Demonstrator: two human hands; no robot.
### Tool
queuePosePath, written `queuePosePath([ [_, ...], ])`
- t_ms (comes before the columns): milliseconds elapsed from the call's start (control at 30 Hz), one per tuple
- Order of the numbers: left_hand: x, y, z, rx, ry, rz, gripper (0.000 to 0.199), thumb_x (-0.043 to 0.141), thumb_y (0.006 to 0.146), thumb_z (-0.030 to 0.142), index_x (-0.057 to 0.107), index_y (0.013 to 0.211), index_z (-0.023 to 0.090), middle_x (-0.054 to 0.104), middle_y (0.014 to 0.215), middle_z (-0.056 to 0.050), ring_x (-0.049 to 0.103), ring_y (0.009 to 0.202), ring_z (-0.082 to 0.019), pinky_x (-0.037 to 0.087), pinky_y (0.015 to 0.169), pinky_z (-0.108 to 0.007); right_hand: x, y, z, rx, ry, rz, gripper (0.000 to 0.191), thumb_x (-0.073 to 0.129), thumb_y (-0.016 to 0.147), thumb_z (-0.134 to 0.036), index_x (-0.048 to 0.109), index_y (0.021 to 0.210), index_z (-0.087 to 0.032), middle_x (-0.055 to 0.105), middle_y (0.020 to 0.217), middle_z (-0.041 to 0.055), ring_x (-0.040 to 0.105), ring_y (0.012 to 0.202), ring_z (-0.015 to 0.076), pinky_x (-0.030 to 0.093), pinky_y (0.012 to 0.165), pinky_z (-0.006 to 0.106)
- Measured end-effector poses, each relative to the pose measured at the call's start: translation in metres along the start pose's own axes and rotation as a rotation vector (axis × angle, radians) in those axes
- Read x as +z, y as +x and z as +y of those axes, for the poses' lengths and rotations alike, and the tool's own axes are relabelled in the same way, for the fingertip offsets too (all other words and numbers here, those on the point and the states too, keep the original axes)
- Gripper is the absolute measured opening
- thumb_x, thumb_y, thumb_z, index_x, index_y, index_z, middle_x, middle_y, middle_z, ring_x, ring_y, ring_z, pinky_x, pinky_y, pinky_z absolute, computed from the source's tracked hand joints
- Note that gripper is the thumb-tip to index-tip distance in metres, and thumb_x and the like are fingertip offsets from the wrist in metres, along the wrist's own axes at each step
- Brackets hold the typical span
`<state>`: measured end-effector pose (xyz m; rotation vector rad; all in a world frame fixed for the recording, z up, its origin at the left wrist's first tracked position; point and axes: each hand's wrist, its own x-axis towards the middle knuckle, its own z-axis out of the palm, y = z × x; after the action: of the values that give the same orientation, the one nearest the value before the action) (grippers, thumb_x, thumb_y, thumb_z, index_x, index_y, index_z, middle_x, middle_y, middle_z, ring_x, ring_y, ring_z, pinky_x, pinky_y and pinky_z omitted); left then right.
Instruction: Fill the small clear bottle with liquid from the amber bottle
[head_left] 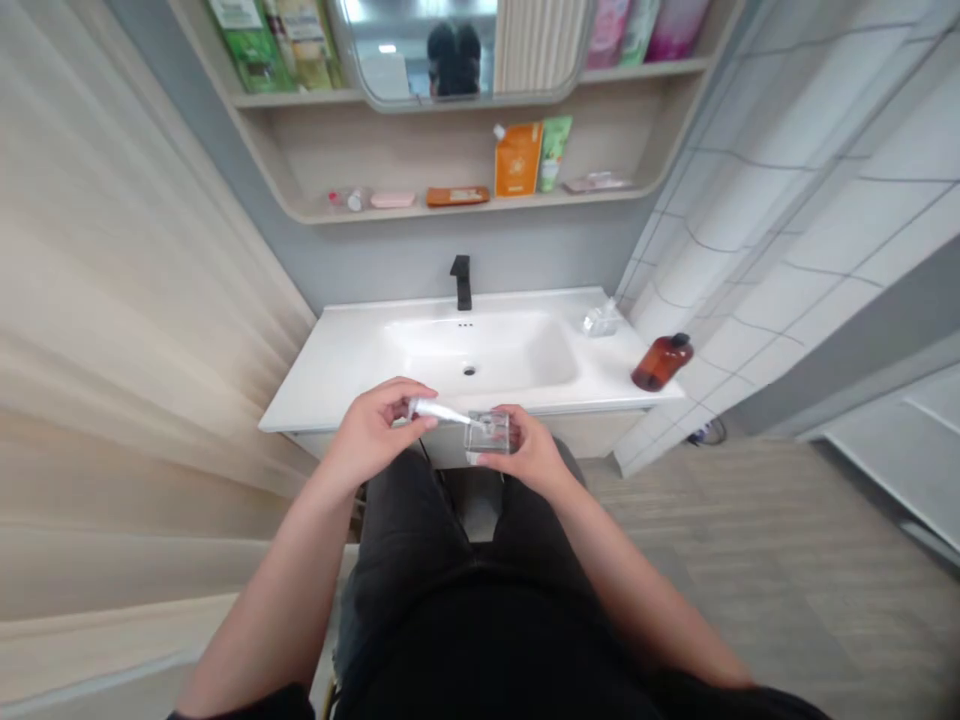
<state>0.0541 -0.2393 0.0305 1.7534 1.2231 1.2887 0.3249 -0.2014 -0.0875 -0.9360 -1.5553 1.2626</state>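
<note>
My left hand [379,430] grips the wide end of a white, slim object [439,410], which looks like a pump head or a tube. Its narrow end points right, at the opening of a clear, square container [489,440]. Around the right side of that container are the fingers of my right hand [531,450]. Both hands are in front of the counter's front edge, above my lap. Whether the white object's tip is inside the container or just over it, I cannot tell.
Behind my hands is a white sink [480,350] with a black faucet [462,283]. On the counter's right stand a clear bottle [600,320] and a brown bottle [661,363]. Above hangs a shelf [375,212] with an orange pouch [517,160]. A beige curtain [135,300] is at left.
</note>
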Motion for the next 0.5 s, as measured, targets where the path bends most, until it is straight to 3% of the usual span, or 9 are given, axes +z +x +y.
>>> queuePosePath([
  [167, -0.004, 0.015, 0.030, 0.142, 0.317, -0.140, 0.020, 0.083, 0.093, 0.030, 0.085, 0.111, 0.021, 0.078, 0.107, -0.008, 0.070, 0.087, -0.019, 0.058, 0.079, -0.033, 0.010, -0.007, 0.002, -0.057, -0.058, -0.013, 0.077, 0.106, 0.066, -0.053, 0.070, 0.130, -0.027, 0.079, 0.127, 0.0069, 0.080, 0.107, 0.0290, 0.066, 0.100, 0.045],
  [267, -0.004, 0.023, 0.042, 0.170, 0.445, -0.295, 0.017, 0.079, 0.094, 0.024, 0.085, 0.110, 0.022, 0.079, 0.105, -0.006, 0.069, 0.084, -0.019, 0.057, 0.078, -0.033, 0.014, -0.009, -0.003, -0.072, -0.098, -0.021, 0.078, 0.105, 0.067, -0.054, 0.070, 0.131, -0.027, 0.080, 0.127, 0.0073, 0.079, 0.111, 0.0304, 0.066, 0.100, 0.045],
  [367, 0.006, 0.027, 0.052, 0.184, 0.550, -0.441, 0.021, 0.076, 0.094, 0.017, 0.086, 0.111, 0.023, 0.079, 0.109, -0.007, 0.073, 0.093, -0.022, 0.058, 0.086, -0.036, 0.017, -0.011, -0.012, -0.060, -0.172, -0.025, 0.082, 0.106, 0.066, -0.054, 0.070, 0.134, -0.027, 0.082, 0.123, 0.0074, 0.080, 0.107, 0.0308, 0.065, 0.095, 0.044],
  [500, 0.025, 0.026, 0.053, 0.179, 0.604, -0.550, 0.026, 0.070, 0.097, 0.018, 0.087, 0.115, 0.025, 0.079, 0.113, -0.007, 0.075, 0.098, -0.024, 0.059, 0.092, -0.038, 0.018, -0.013, -0.022, -0.060, -0.234, 0.008, 0.079, 0.105, 0.067, -0.052, 0.071, 0.133, -0.026, 0.083, 0.117, 0.0064, 0.079, 0.098, 0.0293, 0.063, 0.088, 0.042],
])
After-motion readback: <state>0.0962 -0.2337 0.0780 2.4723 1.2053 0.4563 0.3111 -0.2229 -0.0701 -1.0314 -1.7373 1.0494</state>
